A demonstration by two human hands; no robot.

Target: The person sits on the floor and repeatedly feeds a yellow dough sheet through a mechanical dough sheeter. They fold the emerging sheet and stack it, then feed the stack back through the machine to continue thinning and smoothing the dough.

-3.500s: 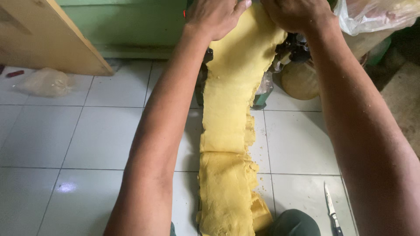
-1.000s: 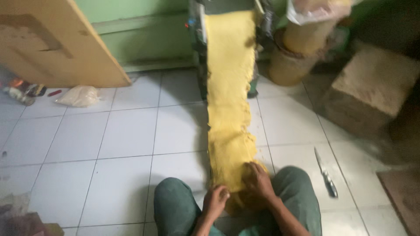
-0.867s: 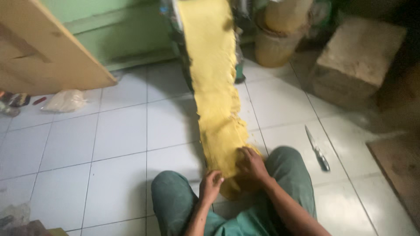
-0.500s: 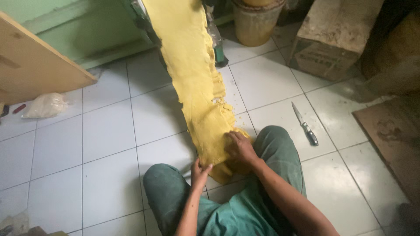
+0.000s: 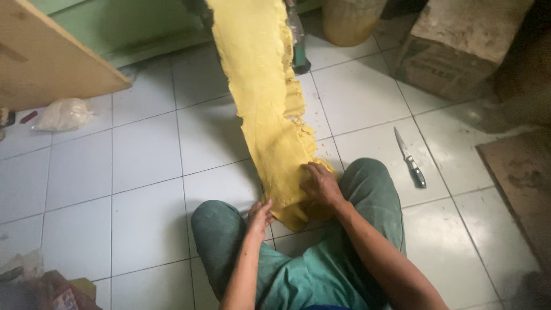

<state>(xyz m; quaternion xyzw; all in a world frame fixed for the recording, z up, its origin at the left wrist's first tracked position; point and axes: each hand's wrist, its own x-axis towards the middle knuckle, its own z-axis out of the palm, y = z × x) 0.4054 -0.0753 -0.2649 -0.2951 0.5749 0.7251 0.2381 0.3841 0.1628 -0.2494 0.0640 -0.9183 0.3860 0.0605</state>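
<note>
Yellow dough sheet (image 5: 270, 115) is stretched from the top centre down to the lower middle of the frame. Its end is pressed by the right hand (image 5: 321, 185), fingers flat; its left edge is touched by the left hand (image 5: 259, 215). A knife (image 5: 410, 157) lies right of centre.

Long yellow dough sheet (image 5: 261, 97) (ragged edges) slanting down, lower end bunched between knees

Both your arms reach forward between your knees. Your right hand (image 5: 321, 185) lies palm down, fingers spread. Your left hand (image 5: 259, 214) is loosely curled, lower.
</note>
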